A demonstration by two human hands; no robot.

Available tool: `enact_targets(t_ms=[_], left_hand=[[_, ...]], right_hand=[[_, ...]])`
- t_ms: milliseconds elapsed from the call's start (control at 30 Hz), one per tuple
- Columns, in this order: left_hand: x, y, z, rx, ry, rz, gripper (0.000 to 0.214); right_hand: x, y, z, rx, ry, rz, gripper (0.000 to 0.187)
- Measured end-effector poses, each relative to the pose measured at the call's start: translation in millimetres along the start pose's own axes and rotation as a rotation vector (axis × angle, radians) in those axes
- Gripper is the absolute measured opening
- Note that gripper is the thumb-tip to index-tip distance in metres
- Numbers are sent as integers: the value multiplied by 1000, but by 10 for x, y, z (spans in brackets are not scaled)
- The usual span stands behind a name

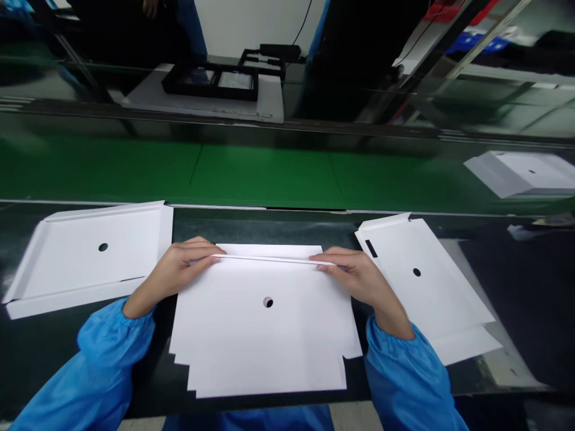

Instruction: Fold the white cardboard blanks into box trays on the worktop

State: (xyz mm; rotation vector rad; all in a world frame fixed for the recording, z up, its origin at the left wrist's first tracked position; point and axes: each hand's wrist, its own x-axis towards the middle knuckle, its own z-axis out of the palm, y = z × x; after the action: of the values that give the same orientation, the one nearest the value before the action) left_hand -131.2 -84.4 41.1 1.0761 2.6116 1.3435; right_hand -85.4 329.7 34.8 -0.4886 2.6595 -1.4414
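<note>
A flat white cardboard sheet (pixel 251 335) with a small round hole in its middle lies on the dark worktop in front of me. Its far flap is bent up along a crease. My left hand (pixel 177 272) pinches the left end of that flap, fingers closed on it. My right hand (pixel 354 275) grips the right end the same way. Both arms wear blue sleeves.
A folded white tray (pixel 76 257) with a hole lies to the left. A stack of flat white sheets (pixel 431 287) lies to the right. Beyond runs a green conveyor belt (pixel 269 173), carrying a white box (pixel 521 173) at far right. A black frame (pixel 211 81) rests behind it.
</note>
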Motion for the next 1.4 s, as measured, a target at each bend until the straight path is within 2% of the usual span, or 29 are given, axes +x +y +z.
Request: enact_targets(t_ms=[133, 233, 300, 433, 567, 733, 933, 1067, 1200, 1400], left_hand=[[-5, 35, 152, -93, -13, -14, 19], [-26, 59, 272, -31, -49, 37, 21], [-39, 67, 324, 51, -36, 69, 19], [-40, 50, 337, 118, -42, 74, 17], [-30, -29, 245, 148, -35, 30, 20], [-55, -129, 123, 143, 6, -62, 19], [-34, -125, 218, -29, 22, -110, 17], [-14, -116, 300, -240, 32, -271, 14], [-24, -104, 343, -266, 59, -336, 11], [-2, -59, 407, -271, 111, -340, 11]], right_hand=[[-3, -15, 39, -231, 18, -105, 20], [26, -77, 174, -351, -28, -208, 16], [52, -116, 291, -393, -33, -256, 11], [86, -146, 455, -375, 40, -297, 5], [110, -127, 478, -386, 99, -289, 9], [157, -69, 479, -292, 34, -123, 10], [161, -48, 403, -232, -77, -27, 10], [165, -95, 358, -292, -156, -22, 15], [235, -175, 497, -402, -139, -77, 15], [354, -243, 798, -269, -28, -161, 16]])
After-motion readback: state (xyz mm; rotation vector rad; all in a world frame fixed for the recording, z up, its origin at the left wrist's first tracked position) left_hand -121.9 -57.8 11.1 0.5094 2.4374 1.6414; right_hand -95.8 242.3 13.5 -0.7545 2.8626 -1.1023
